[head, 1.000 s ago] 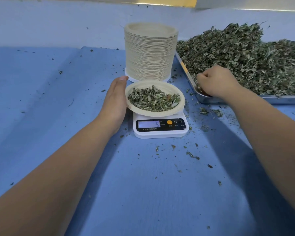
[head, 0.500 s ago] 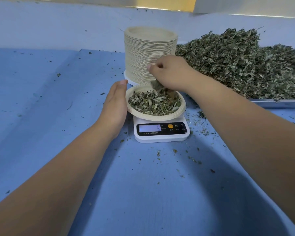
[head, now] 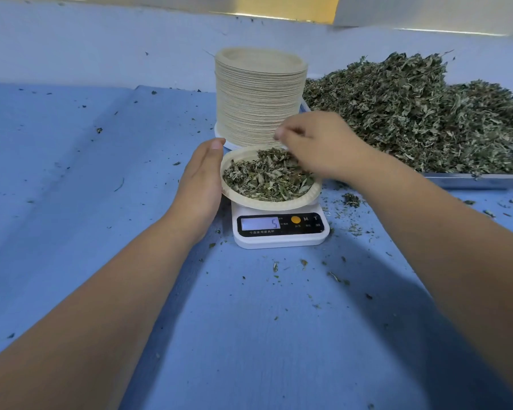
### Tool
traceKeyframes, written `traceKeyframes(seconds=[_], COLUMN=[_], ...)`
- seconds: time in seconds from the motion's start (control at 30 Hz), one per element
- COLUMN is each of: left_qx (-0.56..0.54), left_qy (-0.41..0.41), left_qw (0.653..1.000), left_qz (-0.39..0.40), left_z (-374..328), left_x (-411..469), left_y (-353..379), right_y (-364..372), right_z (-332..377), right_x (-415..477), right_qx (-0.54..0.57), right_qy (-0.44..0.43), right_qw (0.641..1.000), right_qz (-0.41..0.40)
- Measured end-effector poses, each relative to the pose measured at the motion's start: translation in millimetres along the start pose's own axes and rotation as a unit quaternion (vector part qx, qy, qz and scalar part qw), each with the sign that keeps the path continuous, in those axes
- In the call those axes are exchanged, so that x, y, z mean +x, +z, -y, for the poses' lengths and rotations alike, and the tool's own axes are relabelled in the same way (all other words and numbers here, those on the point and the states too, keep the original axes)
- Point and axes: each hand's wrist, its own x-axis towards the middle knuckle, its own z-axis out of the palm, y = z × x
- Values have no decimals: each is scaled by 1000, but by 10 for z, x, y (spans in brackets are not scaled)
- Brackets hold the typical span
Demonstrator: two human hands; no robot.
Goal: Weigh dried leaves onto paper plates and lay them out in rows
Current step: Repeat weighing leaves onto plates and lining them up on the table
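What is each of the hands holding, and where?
Left hand holds nothing; straight fingers lie along the plate's left rim. Right hand blurred over the plate: cannot tell.

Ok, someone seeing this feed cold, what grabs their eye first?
The paper plate of dried leaves on the white scale at centre, right hand over it, left hand beside its rim. Behind stands a tall plate stack; at right, a big leaf pile on a tray.

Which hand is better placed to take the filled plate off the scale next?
Left, probably. The left hand lies flat along the left rim of the plate, ready to slide under; the right hand hangs over the leaves, fingers curled.
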Motion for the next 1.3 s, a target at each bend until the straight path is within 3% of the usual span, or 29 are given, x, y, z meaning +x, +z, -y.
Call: traceKeyframes(seconds=[0.07, 0.13, 0.3, 0.43, 0.57, 0.77, 0.97, 1.1, 1.23, 1.3], left_qx=[5, 7, 16, 17, 12, 9, 6, 3, 4, 5], left_qy=[6, 10, 21, 11, 9, 2, -2, -4, -2, -2], left_qw=[1000, 1000, 1000, 1000, 1000, 1000, 1000, 1000, 1000, 1000], left_qz=[3, 5, 6, 1, -3, 4, 6, 5, 3, 4], left_z=[-2, 7, 23, 18, 17, 5, -1, -4, 5, 3], left_x=[-6, -9, -4, -12, -7, -9, -27, -26, -24, -25], left_y=[-7, -9, 5, -5, -6, -6, -13, -13, -17, -14], right_y=[-65, -112, 10, 125, 89, 86, 109, 113, 82, 71], right_z=[-213, -482, -842, -895, -932, -931, -917, -922, -920, -930], right_x=[-43, -103, -307, -341, -327, -287, -364, -372, -365, -361], right_qx=[5, -39, -141, -190, -133, -174, -171, -169, -176, -208], right_qy=[33, 81, 183, 167, 143, 179, 134, 129, 112, 144], right_qw=[997, 993, 972, 968, 979, 964, 976, 977, 976, 967], right_qz=[-66, -81, 47, 5, -60, 90, 14, 9, -61, -13])
